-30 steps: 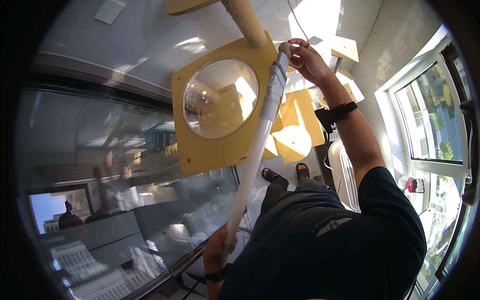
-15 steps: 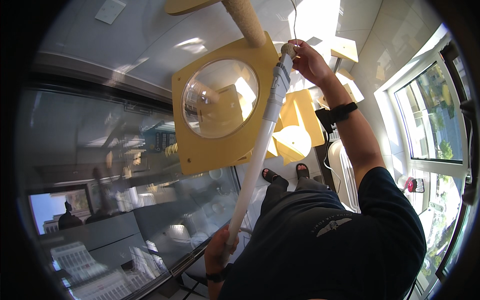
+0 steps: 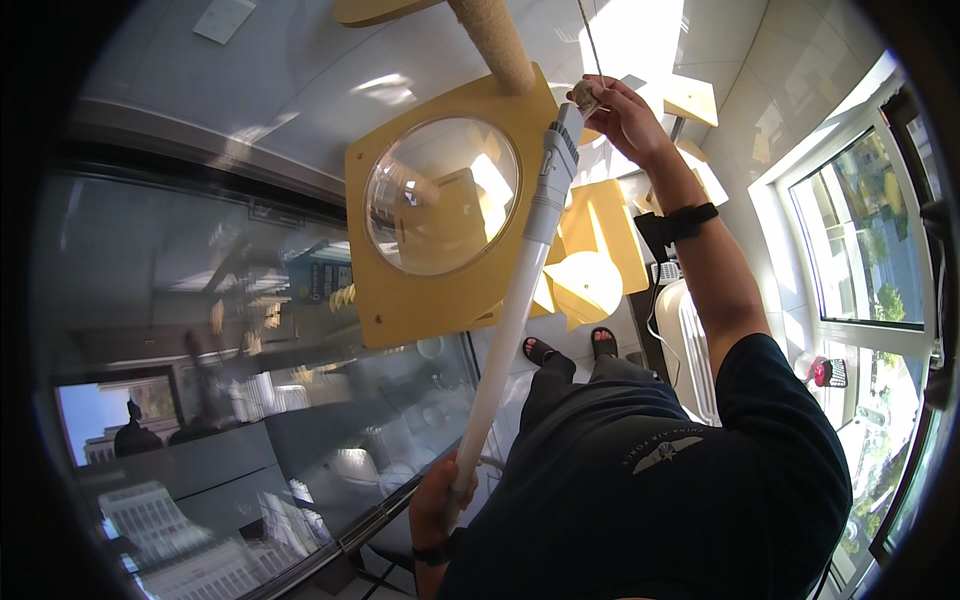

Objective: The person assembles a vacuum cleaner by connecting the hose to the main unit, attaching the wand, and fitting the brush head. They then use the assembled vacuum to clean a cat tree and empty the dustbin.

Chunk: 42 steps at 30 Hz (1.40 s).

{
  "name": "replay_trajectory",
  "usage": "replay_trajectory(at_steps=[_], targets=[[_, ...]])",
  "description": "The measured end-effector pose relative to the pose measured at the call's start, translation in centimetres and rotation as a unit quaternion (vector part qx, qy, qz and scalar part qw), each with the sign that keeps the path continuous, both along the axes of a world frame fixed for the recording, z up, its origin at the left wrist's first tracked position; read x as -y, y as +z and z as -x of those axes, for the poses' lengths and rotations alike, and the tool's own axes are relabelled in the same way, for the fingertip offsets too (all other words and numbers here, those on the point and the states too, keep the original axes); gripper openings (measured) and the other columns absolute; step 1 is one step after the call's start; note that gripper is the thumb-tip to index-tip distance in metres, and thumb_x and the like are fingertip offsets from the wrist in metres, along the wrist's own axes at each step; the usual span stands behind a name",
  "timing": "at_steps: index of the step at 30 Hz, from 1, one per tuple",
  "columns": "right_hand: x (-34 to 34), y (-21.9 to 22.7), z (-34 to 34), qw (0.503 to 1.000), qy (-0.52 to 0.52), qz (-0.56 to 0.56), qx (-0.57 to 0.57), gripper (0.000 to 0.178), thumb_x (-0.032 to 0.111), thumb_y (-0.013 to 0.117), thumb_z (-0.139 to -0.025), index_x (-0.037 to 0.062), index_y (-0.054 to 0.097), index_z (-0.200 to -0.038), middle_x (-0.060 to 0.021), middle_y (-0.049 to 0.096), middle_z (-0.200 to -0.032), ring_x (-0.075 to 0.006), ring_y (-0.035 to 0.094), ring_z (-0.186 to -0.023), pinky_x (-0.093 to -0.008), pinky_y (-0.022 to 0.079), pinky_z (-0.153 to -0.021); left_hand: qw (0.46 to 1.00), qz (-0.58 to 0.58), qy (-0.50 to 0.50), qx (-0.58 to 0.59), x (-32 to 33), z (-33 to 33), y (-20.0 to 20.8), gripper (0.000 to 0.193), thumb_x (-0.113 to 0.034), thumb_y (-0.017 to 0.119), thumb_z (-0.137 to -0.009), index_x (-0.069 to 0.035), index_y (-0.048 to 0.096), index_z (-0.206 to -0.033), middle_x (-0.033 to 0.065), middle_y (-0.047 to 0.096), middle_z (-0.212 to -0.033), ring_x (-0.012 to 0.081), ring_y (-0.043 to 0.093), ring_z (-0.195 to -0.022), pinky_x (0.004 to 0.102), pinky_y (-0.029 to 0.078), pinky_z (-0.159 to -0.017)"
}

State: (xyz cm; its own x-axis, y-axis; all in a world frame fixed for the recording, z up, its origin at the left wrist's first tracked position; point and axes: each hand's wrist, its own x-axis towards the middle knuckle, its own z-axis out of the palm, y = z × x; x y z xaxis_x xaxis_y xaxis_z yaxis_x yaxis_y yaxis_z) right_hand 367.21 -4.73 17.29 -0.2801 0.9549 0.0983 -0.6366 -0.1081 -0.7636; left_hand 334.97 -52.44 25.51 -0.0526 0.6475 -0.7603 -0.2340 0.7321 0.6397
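My left hand (image 3: 437, 497) is closed around the lower end of a white vacuum cleaner tube (image 3: 500, 350). The tube slants up and away to a grey brush nozzle (image 3: 557, 165). Beside the nozzle's tip, my right hand (image 3: 630, 122) pinches a small beige ball (image 3: 586, 95) between thumb and fingers. A thin cord (image 3: 592, 45) runs straight up from the ball. Just left of the nozzle is a yellow cat tree panel (image 3: 400, 305) with a clear dome (image 3: 440, 195) set in it. The side of the ball toward my palm is hidden.
A rope-wrapped post (image 3: 495, 50) rises behind the panel. Lower yellow platforms (image 3: 615, 235) lie beneath my right arm. A glass pane (image 3: 230, 330) full of reflections fills the left side. At the right are windows (image 3: 865, 230), with a white radiator (image 3: 690, 350) below my forearm.
The cord has gone from curved to straight. The ball has turned in my right fingers and come slightly off the nozzle's tip. My left hand keeps its hold on the tube.
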Motion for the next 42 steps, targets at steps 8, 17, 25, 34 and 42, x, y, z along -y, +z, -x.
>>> replay_trajectory(at_steps=[8, 17, 25, 34, 42], targets=[[-1.0, -1.0, -1.0, 0.999, -0.028, 0.005, 0.046, 0.031, 0.017, 0.058, -0.096, 0.0010, 0.053, -0.123, -0.0097, 0.064, -0.101, -0.0147, 0.065, -0.084, -0.0263, 0.055, -0.076, 1.000, 0.007, 0.010, 0.006, 1.1, 1.6, -1.0, 0.060, -0.057, 0.054, -0.088, 0.000, 0.057, -0.108, 0.0011, 0.052, -0.066, 0.0087, 0.044, -0.050, 0.0212, 0.034, -0.046], [-1.0, -0.4, -1.9, 0.999, -0.031, 0.013, 0.040, 0.032, 0.017, 0.055, -0.097, 0.0011, 0.055, -0.125, -0.0042, 0.063, -0.095, -0.0094, 0.057, -0.072, -0.0254, 0.049, -0.073, 0.995, -0.029, 0.092, -0.024, 1.6, 2.5, -0.5, 0.054, -0.052, 0.045, -0.093, 0.001, 0.053, -0.103, 0.0030, 0.050, -0.063, 0.0101, 0.042, -0.047, 0.0234, 0.033, -0.043], [0.4, 0.7, -0.9, 0.998, 0.020, -0.019, 0.054, 0.035, 0.021, 0.049, -0.100, -0.0002, 0.053, -0.128, -0.0033, 0.061, -0.093, -0.0087, 0.057, -0.072, -0.0249, 0.050, -0.068, 1.000, -0.017, -0.011, -0.006, -0.4, 0.8, -0.1, 0.061, -0.057, 0.049, -0.089, 0.001, 0.055, -0.107, 0.0014, 0.049, -0.063, 0.0085, 0.042, -0.051, 0.0211, 0.030, -0.046], [0.6, 0.6, -1.3, 0.996, 0.049, -0.016, 0.078, 0.040, 0.019, 0.035, -0.100, -0.0014, 0.048, -0.133, -0.0092, 0.061, -0.112, -0.0117, 0.057, -0.078, -0.0258, 0.052, -0.071, 0.999, 0.002, -0.033, 0.022, -0.9, 0.8, -0.5, 0.067, -0.062, 0.055, -0.084, 0.000, 0.056, -0.109, 0.0003, 0.050, -0.067, 0.0076, 0.041, -0.051, 0.0207, 0.030, -0.046], [1.6, 1.9, -0.8, 0.996, 0.070, -0.016, 0.054, 0.036, 0.016, 0.041, -0.099, -0.0029, 0.050, -0.129, -0.0053, 0.059, -0.099, -0.0119, 0.051, -0.072, -0.0241, 0.046, -0.071, 1.000, -0.001, -0.023, 0.011, -0.8, 0.3, -0.3, 0.067, -0.062, 0.054, -0.084, 0.001, 0.056, -0.108, 0.0005, 0.051, -0.067, 0.0074, 0.040, -0.051, 0.0207, 0.030, -0.047]])
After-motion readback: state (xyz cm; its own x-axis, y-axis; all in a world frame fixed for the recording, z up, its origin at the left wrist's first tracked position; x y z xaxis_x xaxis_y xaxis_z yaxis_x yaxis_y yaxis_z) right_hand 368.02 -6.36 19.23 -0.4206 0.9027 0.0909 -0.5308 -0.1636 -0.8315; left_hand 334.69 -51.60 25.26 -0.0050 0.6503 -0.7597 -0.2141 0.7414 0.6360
